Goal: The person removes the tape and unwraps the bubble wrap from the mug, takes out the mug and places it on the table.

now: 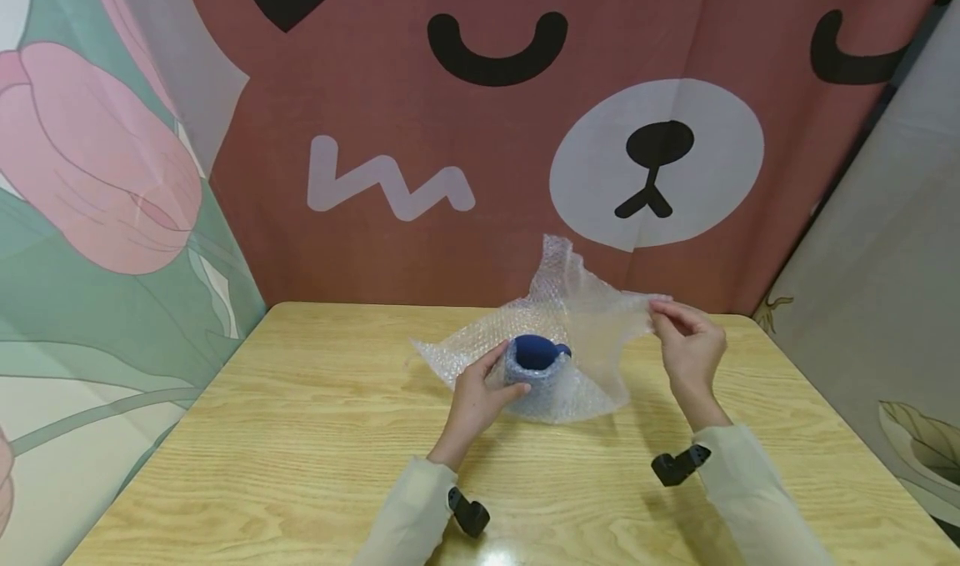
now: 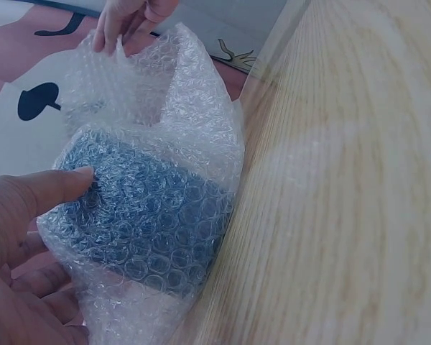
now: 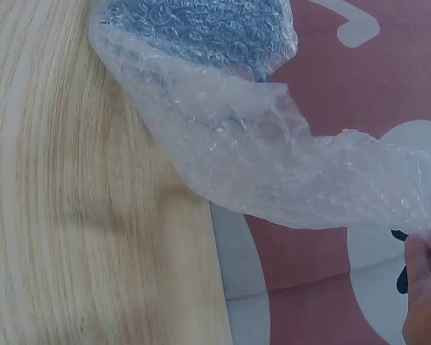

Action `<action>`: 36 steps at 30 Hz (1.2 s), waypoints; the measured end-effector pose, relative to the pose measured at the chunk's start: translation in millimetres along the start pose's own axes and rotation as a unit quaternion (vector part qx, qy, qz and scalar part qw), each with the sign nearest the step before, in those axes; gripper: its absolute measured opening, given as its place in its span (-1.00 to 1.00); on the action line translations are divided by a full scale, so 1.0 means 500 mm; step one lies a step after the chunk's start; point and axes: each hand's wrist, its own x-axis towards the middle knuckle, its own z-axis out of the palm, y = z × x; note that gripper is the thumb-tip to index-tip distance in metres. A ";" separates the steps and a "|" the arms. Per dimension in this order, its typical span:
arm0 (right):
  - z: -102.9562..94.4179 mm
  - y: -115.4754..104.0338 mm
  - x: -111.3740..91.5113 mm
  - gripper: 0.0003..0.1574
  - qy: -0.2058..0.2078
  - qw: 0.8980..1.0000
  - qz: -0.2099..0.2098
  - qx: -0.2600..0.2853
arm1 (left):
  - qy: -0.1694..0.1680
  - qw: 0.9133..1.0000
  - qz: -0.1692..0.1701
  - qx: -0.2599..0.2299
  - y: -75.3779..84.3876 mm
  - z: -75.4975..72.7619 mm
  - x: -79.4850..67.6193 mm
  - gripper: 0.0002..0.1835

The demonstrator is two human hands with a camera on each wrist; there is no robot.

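Observation:
A dark blue mug (image 1: 534, 352) stands on the table, its open top facing up and what looks like its handle at the right of the rim. Clear bubble wrap (image 1: 588, 320) covers its near side and spreads out behind and to the right. My left hand (image 1: 477, 393) grips the wrapped mug from the left, thumb in front; in the left wrist view the thumb presses on the bubbles over the blue wall. Off to the right, my right hand (image 1: 692, 345) pinches a corner of the wrap and holds it stretched away from the mug, above the table.
The wood-grain table (image 1: 300, 433) reaches back to a hanging cloth (image 1: 360, 249) with a bear face printed on it. More printed cloth hangs at the left and right sides. Each sleeve carries a small black camera (image 1: 468, 513) at the wrist.

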 end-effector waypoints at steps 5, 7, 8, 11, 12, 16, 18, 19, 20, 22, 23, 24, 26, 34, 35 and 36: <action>-0.012 0.000 -0.002 -0.78 0.007 0.999 0.040 -0.032 | 0.001 1.000 0.001 0.001 0.001 0.000 -0.001 -0.22; -0.019 0.001 -0.003 -0.70 0.009 0.996 0.066 -0.054 | 0.002 1.000 0.001 -0.001 0.000 0.000 -0.001 -0.22; -0.023 0.001 -0.003 -0.66 0.009 0.995 0.080 -0.066 | 0.001 1.000 0.001 -0.001 -0.001 0.000 -0.001 -0.22; -0.034 0.004 -0.003 -0.56 0.008 0.988 0.119 -0.096 | 0.001 1.000 0.002 -0.001 -0.002 -0.001 -0.001 -0.22; -0.038 0.005 -0.003 -0.55 0.007 0.987 0.132 -0.097 | 0.001 1.000 0.000 -0.002 -0.002 -0.001 -0.001 -0.22; -0.050 0.008 -0.003 -0.55 0.007 0.982 0.166 -0.091 | 0.002 1.000 0.001 -0.002 -0.002 -0.001 0.000 -0.22; -0.054 0.010 -0.002 -0.54 0.007 0.980 0.176 -0.089 | 0.001 1.000 0.002 -0.003 -0.003 -0.001 0.000 -0.22; -0.057 0.010 -0.002 -0.54 0.007 0.979 0.181 -0.091 | 0.002 1.000 0.002 -0.003 -0.003 -0.001 0.001 -0.22; -0.059 0.011 -0.001 -0.53 0.007 0.979 0.184 -0.089 | 0.002 1.000 0.002 -0.003 -0.004 -0.001 0.001 -0.22; -0.063 0.012 -0.001 -0.52 0.008 0.978 0.191 -0.089 | 0.002 1.000 0.002 -0.001 -0.003 -0.001 0.001 -0.22; -0.066 0.012 -0.001 -0.52 0.008 0.977 0.194 -0.088 | 0.002 1.000 0.002 0.000 -0.003 0.000 0.001 -0.22; -0.068 0.013 0.000 -0.51 0.007 0.977 0.194 -0.094 | 0.002 1.000 0.003 0.001 -0.003 0.000 0.000 -0.22; -0.073 0.014 0.000 -0.48 0.005 0.975 0.199 -0.095 | 0.002 1.000 0.004 0.004 -0.003 0.000 0.000 -0.22; -0.092 0.021 -0.001 -0.37 -0.010 0.968 0.236 -0.083 | 0.000 1.000 -0.003 -0.005 -0.004 0.000 0.001 -0.23; -0.094 0.022 -0.001 -0.36 -0.009 0.968 0.241 -0.073 | 0.000 1.000 -0.002 -0.004 -0.004 0.000 0.002 -0.23; -0.096 0.024 -0.001 -0.34 -0.006 0.967 0.250 -0.058 | 0.001 1.000 -0.003 -0.004 -0.004 0.000 0.002 -0.23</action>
